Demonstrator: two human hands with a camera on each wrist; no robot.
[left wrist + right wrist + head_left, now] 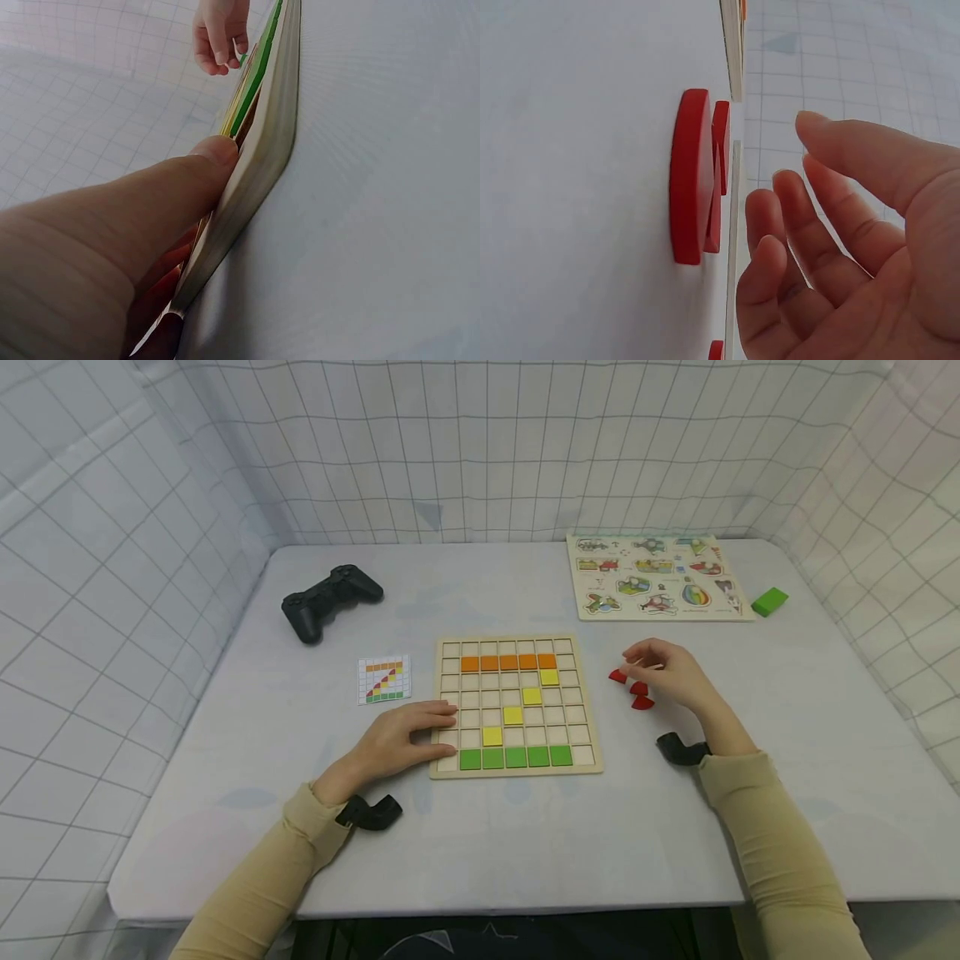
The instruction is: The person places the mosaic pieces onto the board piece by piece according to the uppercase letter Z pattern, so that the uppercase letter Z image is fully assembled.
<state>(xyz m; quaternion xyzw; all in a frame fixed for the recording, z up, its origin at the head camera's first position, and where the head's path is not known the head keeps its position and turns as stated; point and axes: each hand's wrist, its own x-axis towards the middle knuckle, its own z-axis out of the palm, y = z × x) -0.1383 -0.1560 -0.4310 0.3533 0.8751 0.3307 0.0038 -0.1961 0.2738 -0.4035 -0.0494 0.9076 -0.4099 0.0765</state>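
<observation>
My left hand (401, 737) rests on the left edge of a wooden grid board (588, 763), fingers fairly straight. In the left wrist view its thumb (217, 150) lies on the board's top. The board bears an orange row (508, 662), a yellow diagonal (513, 716) and a green row (515, 757) of square tiles. Right of the board, my right hand (669, 670) hovers over several red wedge-shaped pieces (642, 702), fingers loosely bent. In the right wrist view, this hand (840, 255) is apart from the red pieces (690, 176) and holds nothing.
A small pattern card (384, 679) lies left of the board. Behind it is a black game controller (330, 602). A picture puzzle board (637, 602) and a green block (770, 602) lie at the back right. Grid-patterned cloth (480, 452) walls the table's back and sides.
</observation>
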